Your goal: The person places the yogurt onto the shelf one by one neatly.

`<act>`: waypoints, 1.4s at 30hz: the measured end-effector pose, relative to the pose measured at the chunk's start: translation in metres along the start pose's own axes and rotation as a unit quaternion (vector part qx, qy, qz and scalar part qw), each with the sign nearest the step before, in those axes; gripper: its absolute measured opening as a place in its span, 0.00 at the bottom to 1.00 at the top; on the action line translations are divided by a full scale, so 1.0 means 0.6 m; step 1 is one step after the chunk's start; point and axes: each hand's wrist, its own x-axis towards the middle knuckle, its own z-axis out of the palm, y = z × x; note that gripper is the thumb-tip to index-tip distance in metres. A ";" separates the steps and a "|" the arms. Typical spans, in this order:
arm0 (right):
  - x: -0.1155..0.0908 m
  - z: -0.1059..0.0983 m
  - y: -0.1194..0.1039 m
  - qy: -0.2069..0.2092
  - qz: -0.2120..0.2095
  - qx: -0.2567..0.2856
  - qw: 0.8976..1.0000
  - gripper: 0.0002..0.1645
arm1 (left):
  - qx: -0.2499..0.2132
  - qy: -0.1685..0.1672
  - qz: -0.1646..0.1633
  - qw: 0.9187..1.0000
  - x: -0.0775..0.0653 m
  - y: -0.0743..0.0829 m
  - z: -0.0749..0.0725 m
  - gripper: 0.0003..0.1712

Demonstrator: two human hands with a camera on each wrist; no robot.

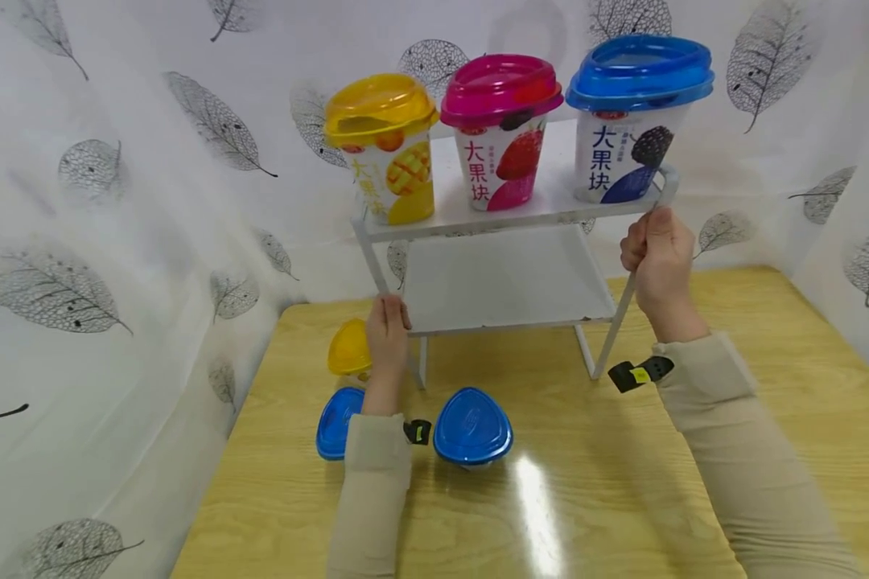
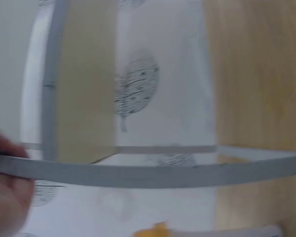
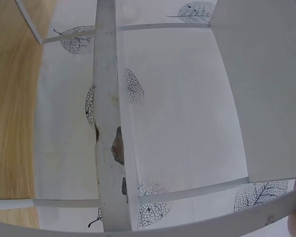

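A white two-tier metal rack (image 1: 510, 277) stands over the table, three yogurt cups in a row on its top shelf. They are a yellow-lidded cup (image 1: 387, 153), a pink-lidded cup (image 1: 503, 133) and a blue-lidded cup (image 1: 633, 121). My left hand (image 1: 387, 334) grips the left front leg near the lower shelf; its fingers also show around the frame in the left wrist view. Higher up, my right hand (image 1: 662, 257) grips the right front leg just below the top shelf. Whether the rack's feet touch the table cannot be told.
On the wooden table (image 1: 586, 498) are more cups: a yellow-lidded one (image 1: 349, 346) and a blue-lidded one (image 1: 336, 422) partly behind my left arm, and another blue-lidded one (image 1: 473, 426) in front of the rack. Leaf-patterned cloth (image 1: 145, 241) covers the walls around.
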 end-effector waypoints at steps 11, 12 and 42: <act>0.002 0.002 -0.003 0.015 0.008 -0.011 1.000 0.27 | 0.271 -0.039 -0.055 0.960 -0.052 0.064 -0.020 0.29; 0.002 0.002 -0.003 0.016 0.009 -0.014 1.000 0.27 | 0.310 -0.049 -0.045 0.948 -0.062 0.068 -0.019 0.28; 0.001 0.001 -0.002 0.024 0.006 -0.044 0.999 0.27 | 0.532 -0.307 0.012 0.789 -0.166 0.094 0.029 0.49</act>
